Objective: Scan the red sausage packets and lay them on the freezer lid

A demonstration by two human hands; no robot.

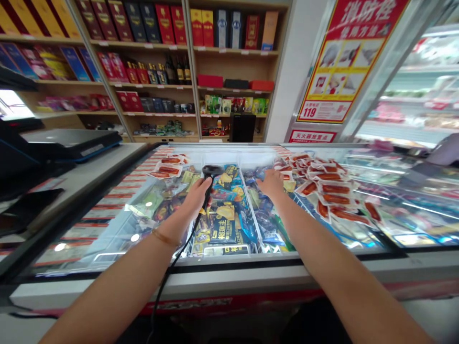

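Note:
My left hand is wrapped around the handle of a black barcode scanner, held over the glass top of a chest freezer. Its cable hangs down past the freezer's front edge. My right hand is stretched over the glass to the right, thumb apart from the fingers, with nothing visible in it. Just beyond and right of it lie packs of sausages heaped on the glass. Under the glass, colourful wrapped packets fill wire baskets.
A few more sausage packs lie at the far left of the glass. On the left counter sits a flat scale-like device. Shelves of boxes and bottles stand behind the freezer, beside a red sign.

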